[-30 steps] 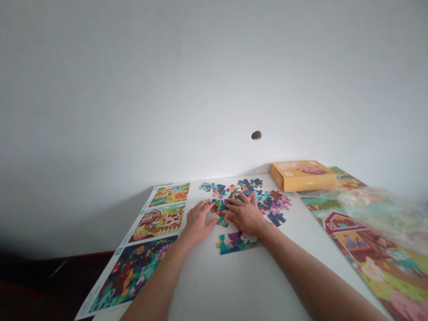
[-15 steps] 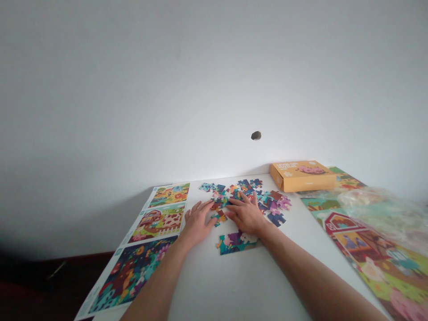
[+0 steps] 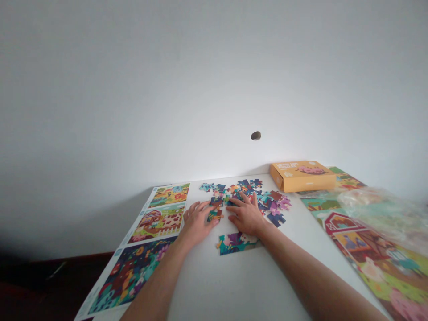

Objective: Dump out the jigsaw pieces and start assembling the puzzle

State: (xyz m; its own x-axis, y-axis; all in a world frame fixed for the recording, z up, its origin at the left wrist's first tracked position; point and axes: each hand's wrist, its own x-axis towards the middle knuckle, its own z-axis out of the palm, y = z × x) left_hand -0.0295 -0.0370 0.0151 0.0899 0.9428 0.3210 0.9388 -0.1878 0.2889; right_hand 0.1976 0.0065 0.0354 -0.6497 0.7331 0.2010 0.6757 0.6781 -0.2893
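My left hand (image 3: 198,221) rests on the white table with its fingers bent. Thumb and fingertips close about a brown, orange and teal puzzle piece (image 3: 214,216), covering its left edge. Over the loose pile, my right hand (image 3: 246,216) lies palm down with fingers spread, touching several puzzle pieces (image 3: 230,200) and gripping none. More pieces in purple, pink and dark blue (image 3: 276,206) lie beyond and to its right. Nearer me is a joined strip of puzzle (image 3: 230,244), teal with purple and pink shapes; my right wrist partly hides its right end.
Along the left edge lies a sheet with three printed pictures (image 3: 157,223). A yellow puzzle box (image 3: 309,183) stands against the wall at the back right. Large farm-scene sheets (image 3: 374,263) and crumpled clear plastic (image 3: 377,205) cover the right side. The wall has a hole (image 3: 256,136).
The brown and orange piece has shifted slightly left, drawn in under my left hand's fingers and thumb. A gap has opened between it and the pieces by my right hand, which has barely moved.
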